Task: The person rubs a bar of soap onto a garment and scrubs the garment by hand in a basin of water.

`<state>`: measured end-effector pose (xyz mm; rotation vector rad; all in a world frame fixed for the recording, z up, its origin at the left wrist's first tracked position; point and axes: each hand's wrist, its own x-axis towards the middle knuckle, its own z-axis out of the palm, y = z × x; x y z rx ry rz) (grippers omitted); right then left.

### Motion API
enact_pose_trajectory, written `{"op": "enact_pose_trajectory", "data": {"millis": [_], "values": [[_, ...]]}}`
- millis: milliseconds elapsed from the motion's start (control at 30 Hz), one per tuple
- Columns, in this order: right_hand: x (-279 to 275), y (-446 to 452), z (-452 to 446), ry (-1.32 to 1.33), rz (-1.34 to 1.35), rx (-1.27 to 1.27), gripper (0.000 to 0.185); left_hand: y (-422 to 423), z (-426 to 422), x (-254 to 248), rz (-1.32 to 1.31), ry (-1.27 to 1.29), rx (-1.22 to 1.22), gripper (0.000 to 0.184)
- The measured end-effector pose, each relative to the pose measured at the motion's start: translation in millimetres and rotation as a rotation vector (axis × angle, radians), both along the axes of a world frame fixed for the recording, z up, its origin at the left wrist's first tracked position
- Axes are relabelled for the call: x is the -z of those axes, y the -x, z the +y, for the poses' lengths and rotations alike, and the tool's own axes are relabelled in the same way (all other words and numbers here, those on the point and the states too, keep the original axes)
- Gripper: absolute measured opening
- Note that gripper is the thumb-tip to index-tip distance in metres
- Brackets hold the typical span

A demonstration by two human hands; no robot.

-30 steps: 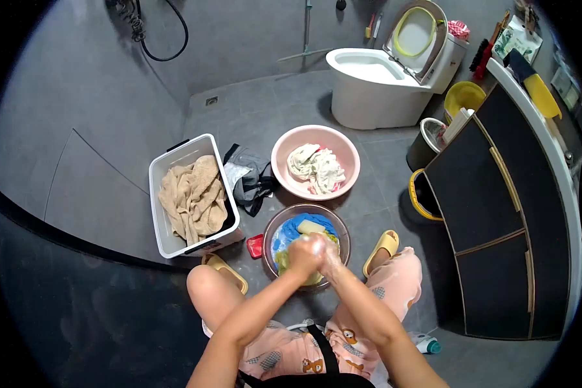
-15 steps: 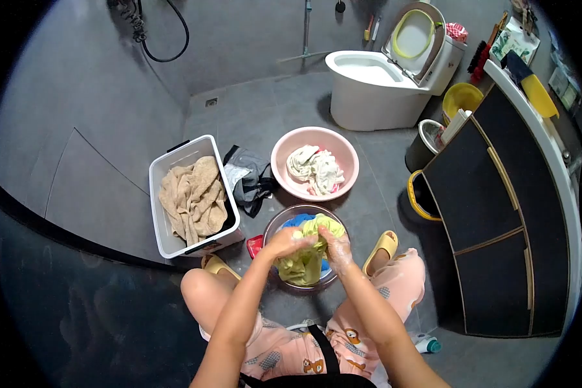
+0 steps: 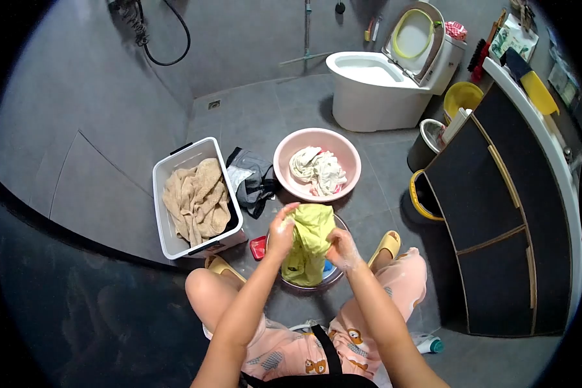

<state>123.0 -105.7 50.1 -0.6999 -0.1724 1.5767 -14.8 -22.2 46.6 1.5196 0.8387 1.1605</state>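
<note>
A wet yellow-green garment is stretched between my two hands, its lower part hanging over a round basin. My left hand grips its upper left side, with the fingers closed on the cloth. On the other side, my right hand pinches the garment's right edge, and white suds cling to that hand and wrist. Blue cloth shows at the basin's right side. The garment hides most of the basin's inside. Just left of the basin lies a red object, too small to make out.
A pink basin with white clothes stands beyond. A white bin holding a tan towel is at left, beside a grey and black bag-like item. The toilet is behind; a dark cabinet lines the right.
Both hands have lifted the yellow-green garment and spread it out from a bunched state. My left hand moved up, and the blue cloth is now mostly covered.
</note>
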Motion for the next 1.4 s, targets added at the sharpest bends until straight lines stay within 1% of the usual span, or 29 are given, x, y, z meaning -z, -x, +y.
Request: {"op": "enact_pose_trajectory", "data": {"millis": [33, 67, 100, 167, 200, 233, 267, 333, 400, 500, 533, 600, 633, 667, 700, 733, 800, 833, 900, 933, 1000, 1033, 1133, 1167, 1200, 1267, 1333, 1367, 1400], "values": [[14.8, -1.2, 5.3, 0.060, 0.057, -0.060, 0.026, -8.9, -4.9, 10.1, -0.051, -0.018, 0.023, 0.037], [23.8, -0.2, 8.2, 0.120, 0.113, -0.121, 0.027, -11.0, -16.2, -8.2, 0.054, -0.192, 0.052, 0.033], [15.3, 11.7, 4.8, 0.147, -0.126, -0.022, 0.022, -18.3, -29.3, -18.8, 0.103, -0.236, 0.051, 0.026], [40.5, 9.0, 13.6, 0.226, -0.278, 0.065, 0.023, -31.4, -56.4, -16.5, 0.094, -0.399, 0.055, 0.015], [66.7, -1.5, 18.2, 0.143, -0.198, -0.026, 0.023, -36.6, -66.8, -20.8, 0.105, -0.586, 0.072, 0.008], [92.8, -12.0, 22.7, 0.064, -0.121, -0.122, 0.024, -38.3, -81.4, -26.6, 0.140, -0.632, 0.154, 0.005], [113.8, -19.5, 24.0, -0.168, 0.135, -0.288, 0.023, -38.5, -90.6, -30.0, 0.173, -0.674, 0.237, 0.008], [105.5, -9.0, 14.7, -0.159, 0.241, -0.243, 0.023, -42.3, -74.1, 1.5, 0.440, -0.909, 0.018, 0.016], [42.5, 34.1, 3.3, 0.304, -0.069, 0.173, 0.024, -39.5, -45.6, 9.4, 0.464, -0.843, -0.106, 0.020], [57.1, 31.4, 2.8, 0.193, -0.010, 0.100, 0.023, -38.8, -37.1, 5.5, 0.403, -0.734, -0.204, 0.023], [66.6, 28.7, 1.6, 0.159, 0.010, 0.074, 0.023, -39.0, -48.4, 8.3, 0.362, -0.773, -0.098, 0.022], [142.1, 10.1, 17.6, -0.458, 0.684, -0.366, 0.028, -43.1, -72.1, -25.7, 0.255, -0.821, 0.047, 0.019], [138.6, 11.8, 11.1, -0.297, 0.618, -0.272, 0.032, -45.8, -79.2, -38.5, 0.194, -0.830, 0.089, 0.017], [121.8, 11.6, 10.2, -0.190, 0.446, -0.215, 0.035, -46.9, -64.8, -26.7, 0.278, -0.815, 0.009, 0.016], [83.0, 17.1, 9.0, -0.003, 0.247, -0.122, 0.037, -43.3, -42.4, 0.0, 0.364, -0.794, -0.070, 0.015], [19.0, 31.5, 2.4, 0.260, -0.019, -0.034, 0.040, -37.9, -23.2, 20.6, 0.448, -0.770, -0.150, 0.015], [-68.5, 42.6, -4.6, 0.494, -0.223, -0.058, 0.046, -27.6, 3.4, 31.5, 0.483, -0.267, -0.193, 0.022], [-58.2, 42.5, -0.8, 0.531, -0.188, -0.009, 0.044, -28.4, 2.1, 32.4, 0.421, -0.144, -0.241, 0.024], [-4.2, 27.3, 7.2, 0.381, -0.160, 0.057, 0.041, -30.1, 7.8, 29.7, 0.293, 0.080, -0.335, 0.030], [11.4, 19.4, 7.6, 0.309, -0.139, 0.090, 0.040, -30.0, 11.8, 30.0, 0.205, 0.228, -0.292, 0.030], [2.8, 10.6, 7.7, 0.264, -0.226, 0.270, 0.032, -28.3, 17.8, 41.4, 0.037, 0.529, -0.191, 0.032], [19.1, 4.7, 8.6, 0.236, -0.247, 0.331, 0.030, -23.2, 20.8, 48.2, 0.049, 0.557, -0.092, 0.039], [33.3, -2.7, 9.1, 0.275, -0.316, 0.447, 0.027, -27.5, 7.6, 32.0, 0.032, 0.605, -0.021, 0.033], [29.2, -2.6, 7.6, 0.295, -0.288, 0.443, 0.027, -30.9, -0.4, 21.1, -0.002, 0.570, 0.006, 0.027], [23.8, -2.5, 5.7, 0.316, -0.261, 0.441, 0.027, -34.9, -10.1, 10.4, 0.113, 0.430, -0.006, 0.021], [24.0, -1.2, 3.2, 0.341, -0.303, 0.375, 0.025, -48.2, -40.1, 11.6, 0.054, 0.179, 0.013, 0.015], [56.8, -7.5, 4.6, 0.340, -0.353, 0.247, 0.025, -55.0, -82.8, 6.2, 0.317, -0.365, 0.017, 0.013], [53.2, -5.6, 7.2, -0.034, -0.030, 0.129, 0.024, -57.1, -96.0, -2.1, 0.279, -0.477, 0.054, 0.018], [50.0, -4.0, 9.4, -0.325, 0.304, -0.085, 0.024, -58.1, -88.2, 1.8, 0.389, -0.506, -0.013, 0.021]]}}
